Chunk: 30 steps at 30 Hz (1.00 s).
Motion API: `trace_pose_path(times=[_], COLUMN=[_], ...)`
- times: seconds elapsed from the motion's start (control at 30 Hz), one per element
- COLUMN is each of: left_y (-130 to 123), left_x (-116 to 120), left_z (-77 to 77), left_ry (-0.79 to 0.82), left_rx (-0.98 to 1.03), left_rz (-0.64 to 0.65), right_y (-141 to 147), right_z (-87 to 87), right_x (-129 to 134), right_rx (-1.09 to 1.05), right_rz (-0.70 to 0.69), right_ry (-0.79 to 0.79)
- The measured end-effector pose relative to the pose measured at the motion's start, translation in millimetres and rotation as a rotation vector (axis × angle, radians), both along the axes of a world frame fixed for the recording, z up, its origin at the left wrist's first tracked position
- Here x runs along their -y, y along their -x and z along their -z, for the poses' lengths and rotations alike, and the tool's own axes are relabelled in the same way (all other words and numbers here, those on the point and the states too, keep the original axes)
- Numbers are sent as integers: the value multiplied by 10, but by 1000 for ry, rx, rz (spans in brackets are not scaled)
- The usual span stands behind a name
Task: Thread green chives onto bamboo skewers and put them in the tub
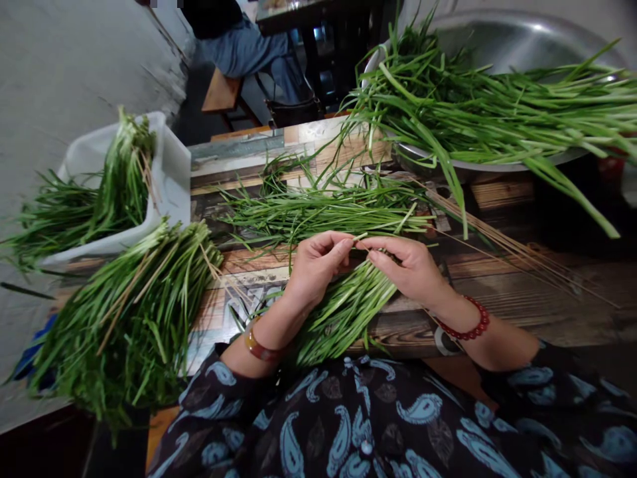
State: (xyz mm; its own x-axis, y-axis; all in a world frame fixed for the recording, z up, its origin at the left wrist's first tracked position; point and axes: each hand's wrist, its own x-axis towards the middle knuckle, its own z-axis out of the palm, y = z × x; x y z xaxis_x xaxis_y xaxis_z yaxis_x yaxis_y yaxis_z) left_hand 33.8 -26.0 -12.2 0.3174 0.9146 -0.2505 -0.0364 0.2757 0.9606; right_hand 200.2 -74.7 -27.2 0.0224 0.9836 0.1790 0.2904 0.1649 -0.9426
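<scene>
My left hand [321,262] and my right hand [408,265] meet at the middle of the table, thumbs and forefingers pinched. Between their fingertips shows the pale end of a garlic chive stalk [361,236]. Just below them lies a small pile of garlic chives [343,312], partly covered by my hands. A looser heap of chives [323,216] spreads right beyond my fingers. To the left, tied bundles of chives [144,299] rest at the table edge, with straw-coloured strips on them.
A white plastic bin [172,159] holding chives stands at the left. At the back right, a large metal basin [537,40] overflows with chives [497,126]. Long thin dry strips [517,252] lie on the right of the wooden table [497,295]. A person [249,53] sits beyond.
</scene>
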Motion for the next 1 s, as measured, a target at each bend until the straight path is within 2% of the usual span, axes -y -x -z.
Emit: trace_pose_path(times=[0.37,0.53,0.63,0.83,0.9,1.0], left_y=[-3,17,43,72,70,67], left_x=[24,46,37,-12,-18,-14], left_z=[-10,12,33,3,-14,-24], left_ry=[12,-92,-254,-812,-908,-965], left_rx=[13,-68,-185,-437,-470,-494], left_rz=[-13,1,6,22,42,64], right_y=[12,21,27,43,48,55], right_z=[6,13,16,31,28,11], right_x=[-11,-12,-11,-8,-2,13], right_rx=[-11,-11,-12,-28,-59,-102], right_rz=[12,18,14,29,31,22], right_ry=[-2,-10,-11,-20,4,56])
